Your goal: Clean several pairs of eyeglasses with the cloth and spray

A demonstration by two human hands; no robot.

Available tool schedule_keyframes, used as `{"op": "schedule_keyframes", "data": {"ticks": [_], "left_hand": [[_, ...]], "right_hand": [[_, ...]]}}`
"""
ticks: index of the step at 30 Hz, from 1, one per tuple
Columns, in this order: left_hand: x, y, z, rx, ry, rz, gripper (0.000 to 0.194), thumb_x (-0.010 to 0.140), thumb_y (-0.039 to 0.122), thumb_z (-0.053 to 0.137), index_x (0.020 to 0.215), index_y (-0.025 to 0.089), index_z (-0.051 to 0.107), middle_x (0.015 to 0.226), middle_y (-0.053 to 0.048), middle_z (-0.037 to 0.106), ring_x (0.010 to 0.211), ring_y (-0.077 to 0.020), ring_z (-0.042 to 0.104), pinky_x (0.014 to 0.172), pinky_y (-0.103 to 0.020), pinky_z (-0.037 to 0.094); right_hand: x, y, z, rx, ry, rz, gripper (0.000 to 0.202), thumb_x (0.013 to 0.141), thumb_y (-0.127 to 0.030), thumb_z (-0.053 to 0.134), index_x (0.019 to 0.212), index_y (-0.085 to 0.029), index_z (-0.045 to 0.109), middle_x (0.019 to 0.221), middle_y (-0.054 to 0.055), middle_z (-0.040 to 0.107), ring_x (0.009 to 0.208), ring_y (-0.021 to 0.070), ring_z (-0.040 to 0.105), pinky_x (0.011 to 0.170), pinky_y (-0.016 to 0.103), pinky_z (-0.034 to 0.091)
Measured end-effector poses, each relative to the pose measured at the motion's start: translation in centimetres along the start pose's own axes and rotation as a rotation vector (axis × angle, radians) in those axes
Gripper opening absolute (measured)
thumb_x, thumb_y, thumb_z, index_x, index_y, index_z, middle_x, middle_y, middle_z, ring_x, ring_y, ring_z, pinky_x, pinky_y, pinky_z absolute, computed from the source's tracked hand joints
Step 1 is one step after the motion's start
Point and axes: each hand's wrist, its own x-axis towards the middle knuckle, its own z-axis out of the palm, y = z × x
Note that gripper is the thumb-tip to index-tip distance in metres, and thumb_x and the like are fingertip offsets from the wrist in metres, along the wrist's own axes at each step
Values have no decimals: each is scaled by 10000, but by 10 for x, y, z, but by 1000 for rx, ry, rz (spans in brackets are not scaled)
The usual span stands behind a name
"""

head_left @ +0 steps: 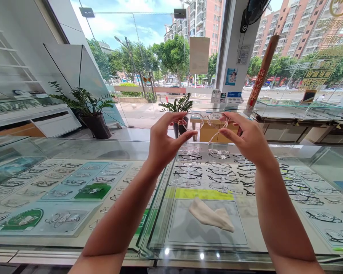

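Observation:
A pair of thin-framed eyeglasses (206, 118) is held up in the air above the glass counter, with clear lenses. My left hand (170, 135) pinches its left side between thumb and fingers. At the right side, my right hand (244, 133) grips the frame the same way, and a thin temple arm hangs down near the thumb. Below them, a crumpled cream cloth (211, 215) lies on a clear rectangular mat (178, 230) on the countertop.
Many eyeglasses (188, 167) fill the glass display case (125, 247) under and around my arms. Beyond it stand a potted plant (95, 123) at the left, another plant (178, 104) in the centre, and a further counter (297, 114) at the right.

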Motion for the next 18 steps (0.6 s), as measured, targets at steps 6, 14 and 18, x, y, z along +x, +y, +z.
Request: {"op": "schedule_keyframes", "data": {"ticks": [6,14,18], "left_hand": [[0,0,1,-12,6,-2,519,844,547,886,1246,249,750,1068,-43,801,991,-193,737,911,-368,586],[2,-5,0,-16,-37,-25,501,868,546,864,1275,275,753,1128,-54,780,1016,-204,727,909,-382,592],[4,-16,-1,0,-54,-37,500,886,539,849,1313,293,762,1150,-64,710,1055,-207,688,903,-368,596]], "right_hand": [[0,2,1,19,-28,22,592,985,-661,671,1444,-287,682,1387,103,776,1246,353,754,1069,566,602],[-1,0,3,-4,26,-1,568,968,-650,703,1399,-280,711,1326,101,801,1173,331,779,1060,558,604],[-2,-6,6,-46,99,-25,519,951,-625,740,1325,-265,742,1191,98,836,1076,320,800,994,526,626]]}}
